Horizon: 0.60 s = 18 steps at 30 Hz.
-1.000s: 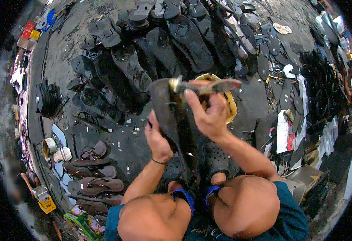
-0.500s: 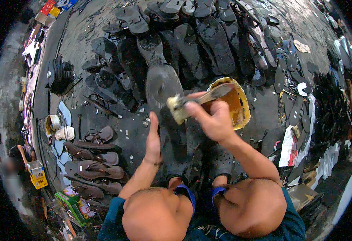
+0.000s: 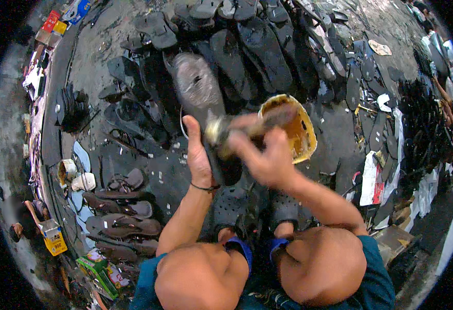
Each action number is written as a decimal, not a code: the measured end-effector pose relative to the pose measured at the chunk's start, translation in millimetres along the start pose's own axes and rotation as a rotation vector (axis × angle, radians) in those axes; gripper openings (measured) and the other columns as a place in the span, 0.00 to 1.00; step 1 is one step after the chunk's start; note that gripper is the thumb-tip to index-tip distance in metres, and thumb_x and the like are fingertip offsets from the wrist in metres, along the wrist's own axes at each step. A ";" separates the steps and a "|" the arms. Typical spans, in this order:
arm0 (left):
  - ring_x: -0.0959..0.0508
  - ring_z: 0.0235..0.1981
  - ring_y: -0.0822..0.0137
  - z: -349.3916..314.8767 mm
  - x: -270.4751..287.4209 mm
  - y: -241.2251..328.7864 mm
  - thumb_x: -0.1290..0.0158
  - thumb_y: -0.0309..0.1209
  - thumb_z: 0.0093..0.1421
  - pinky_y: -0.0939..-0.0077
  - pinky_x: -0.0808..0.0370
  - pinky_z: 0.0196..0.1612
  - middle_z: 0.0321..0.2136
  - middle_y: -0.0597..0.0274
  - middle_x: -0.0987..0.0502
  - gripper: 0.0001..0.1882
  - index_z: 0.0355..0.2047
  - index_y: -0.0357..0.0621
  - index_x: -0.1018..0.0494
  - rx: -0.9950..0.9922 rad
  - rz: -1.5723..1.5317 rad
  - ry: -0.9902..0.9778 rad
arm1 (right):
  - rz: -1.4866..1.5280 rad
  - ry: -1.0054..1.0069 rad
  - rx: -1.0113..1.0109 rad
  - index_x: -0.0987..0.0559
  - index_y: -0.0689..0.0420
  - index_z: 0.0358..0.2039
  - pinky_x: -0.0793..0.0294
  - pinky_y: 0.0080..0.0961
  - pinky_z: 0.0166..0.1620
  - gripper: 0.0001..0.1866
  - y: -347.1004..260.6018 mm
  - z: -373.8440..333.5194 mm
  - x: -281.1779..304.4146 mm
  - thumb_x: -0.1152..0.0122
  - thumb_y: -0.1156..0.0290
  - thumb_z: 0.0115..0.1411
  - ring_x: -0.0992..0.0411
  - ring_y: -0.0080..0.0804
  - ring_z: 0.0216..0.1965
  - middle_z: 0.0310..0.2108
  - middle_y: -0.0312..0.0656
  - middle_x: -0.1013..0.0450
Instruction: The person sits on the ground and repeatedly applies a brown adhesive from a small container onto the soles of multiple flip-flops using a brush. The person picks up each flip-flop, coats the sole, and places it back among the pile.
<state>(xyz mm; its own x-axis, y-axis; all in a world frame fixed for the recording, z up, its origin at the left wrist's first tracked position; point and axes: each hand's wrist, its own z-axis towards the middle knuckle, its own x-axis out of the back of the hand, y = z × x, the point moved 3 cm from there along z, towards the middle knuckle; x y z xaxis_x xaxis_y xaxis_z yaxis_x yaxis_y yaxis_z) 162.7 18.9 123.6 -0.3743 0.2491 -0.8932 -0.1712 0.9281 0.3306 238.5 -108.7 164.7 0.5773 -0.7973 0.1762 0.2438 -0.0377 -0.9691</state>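
Observation:
My left hand (image 3: 199, 159) grips the near left edge of a dark shoe sole (image 3: 198, 85), thumb up along its side and the other fingers hidden beneath. A wet, shiny coat covers the sole's far half, with a small dark spot in it. In my right hand (image 3: 269, 159) is a short brush (image 3: 252, 129), blurred by motion. Its pale, clotted head meets or hovers just over the sole's middle; I cannot tell which. Right behind that hand stands a tub (image 3: 308, 138) with a crusted yellow rim and amber glue-like stuff inside.
Several black soles and sandals (image 3: 231, 62) crowd the ground ahead. Brown sandals (image 3: 123, 225) lie in a row at the left, near a white cup (image 3: 83, 182) and a yellow box (image 3: 53, 237). Scraps and a white-red sheet (image 3: 372, 181) lie at the right.
The sole has shifted away from me and to the left, tilting slightly. My left hand has moved forward along with it. The brush has swung a little left and is more blurred.

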 end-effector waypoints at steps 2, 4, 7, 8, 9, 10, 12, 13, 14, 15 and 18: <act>0.19 0.43 0.61 -6.7 -9.3 16.3 0.53 0.64 0.65 0.61 0.21 0.49 0.42 0.59 0.19 0.35 0.49 0.43 0.25 -0.075 0.118 -0.045 | 0.134 -0.102 -0.099 0.17 0.59 0.42 0.22 0.33 0.46 0.13 -12.4 -23.8 -7.5 0.33 0.66 0.61 0.19 0.33 0.39 0.36 0.44 0.18; 0.19 0.39 0.60 -5.7 9.1 23.2 0.54 0.67 0.64 0.61 0.20 0.45 0.40 0.61 0.20 0.36 0.49 0.45 0.25 -0.150 0.115 0.141 | -0.090 0.016 -0.052 0.18 0.59 0.41 0.21 0.31 0.45 0.10 21.6 -8.0 11.4 0.34 0.68 0.62 0.19 0.32 0.37 0.35 0.44 0.18; 0.19 0.37 0.63 -4.5 -14.9 7.6 0.54 0.68 0.63 0.65 0.20 0.42 0.39 0.62 0.20 0.36 0.49 0.46 0.25 -0.117 0.099 0.309 | 0.156 0.061 -0.238 0.19 0.63 0.41 0.22 0.28 0.45 0.12 27.4 2.1 14.2 0.34 0.68 0.63 0.21 0.29 0.37 0.35 0.42 0.19; 0.19 0.44 0.52 -5.2 32.7 11.2 0.55 0.71 0.61 0.53 0.20 0.50 0.49 0.48 0.22 0.42 0.57 0.45 0.30 -0.109 0.342 0.248 | 0.055 -0.036 -0.154 0.19 0.63 0.41 0.23 0.26 0.45 0.11 -5.0 -10.4 -8.2 0.34 0.69 0.63 0.21 0.26 0.39 0.37 0.41 0.19; 0.20 0.46 0.49 -7.5 54.0 5.0 0.55 0.68 0.63 0.51 0.21 0.52 0.50 0.45 0.23 0.42 0.58 0.43 0.31 0.068 0.153 0.224 | 0.064 -0.179 -0.057 0.19 0.62 0.42 0.23 0.26 0.45 0.11 -20.2 -22.2 -18.0 0.34 0.69 0.63 0.22 0.26 0.39 0.37 0.41 0.19; 0.20 0.48 0.47 -6.1 61.8 4.2 0.56 0.66 0.65 0.49 0.23 0.54 0.51 0.42 0.23 0.41 0.59 0.41 0.32 0.244 -0.027 0.193 | 0.075 -0.321 0.047 0.19 0.61 0.43 0.23 0.26 0.45 0.11 -26.7 -27.2 -26.5 0.34 0.69 0.63 0.22 0.25 0.39 0.38 0.40 0.20; 0.20 0.49 0.45 10.3 40.0 5.4 0.58 0.60 0.69 0.50 0.24 0.57 0.52 0.39 0.24 0.36 0.60 0.39 0.32 0.250 -0.159 0.079 | 0.229 -0.170 -0.076 0.20 0.60 0.46 0.24 0.26 0.45 0.13 -29.8 -23.2 -7.9 0.33 0.69 0.63 0.23 0.26 0.39 0.38 0.39 0.20; 0.20 0.50 0.44 26.7 27.2 6.1 0.60 0.54 0.72 0.50 0.24 0.57 0.53 0.38 0.24 0.32 0.60 0.38 0.32 0.032 0.122 0.174 | 0.236 -0.052 -0.199 0.21 0.61 0.48 0.24 0.24 0.42 0.14 -27.5 -13.6 13.7 0.34 0.69 0.64 0.24 0.24 0.37 0.38 0.38 0.20; 0.20 0.49 0.45 47.5 14.3 12.6 0.60 0.51 0.73 0.51 0.23 0.57 0.53 0.41 0.24 0.31 0.61 0.37 0.33 0.080 0.063 0.006 | 0.262 0.092 -0.231 0.22 0.62 0.48 0.24 0.20 0.38 0.13 -22.9 -5.8 35.4 0.36 0.71 0.65 0.25 0.20 0.36 0.38 0.36 0.21; 0.20 0.50 0.45 65.7 4.2 28.8 0.60 0.50 0.73 0.51 0.23 0.58 0.54 0.43 0.24 0.30 0.61 0.36 0.34 0.026 0.073 -0.055 | 0.235 0.137 -0.267 0.21 0.62 0.48 0.25 0.19 0.36 0.12 -15.3 -5.1 47.7 0.37 0.72 0.65 0.25 0.19 0.35 0.38 0.36 0.21; 0.22 0.53 0.47 136.6 -39.8 83.0 0.60 0.48 0.73 0.48 0.26 0.61 0.56 0.48 0.24 0.28 0.61 0.36 0.34 -0.152 -0.027 -0.264 | 0.246 0.186 -0.366 0.21 0.63 0.48 0.26 0.18 0.34 0.12 4.7 -18.5 64.1 0.37 0.72 0.66 0.26 0.19 0.33 0.38 0.37 0.21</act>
<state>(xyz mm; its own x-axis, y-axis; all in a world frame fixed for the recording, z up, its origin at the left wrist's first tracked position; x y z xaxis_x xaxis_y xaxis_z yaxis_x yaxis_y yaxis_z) 287.9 123.8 144.9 -0.1214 0.3067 -0.9440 -0.3196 0.8883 0.3297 262.2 -171.1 168.3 0.4262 -0.9021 -0.0672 -0.1920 -0.0176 -0.9812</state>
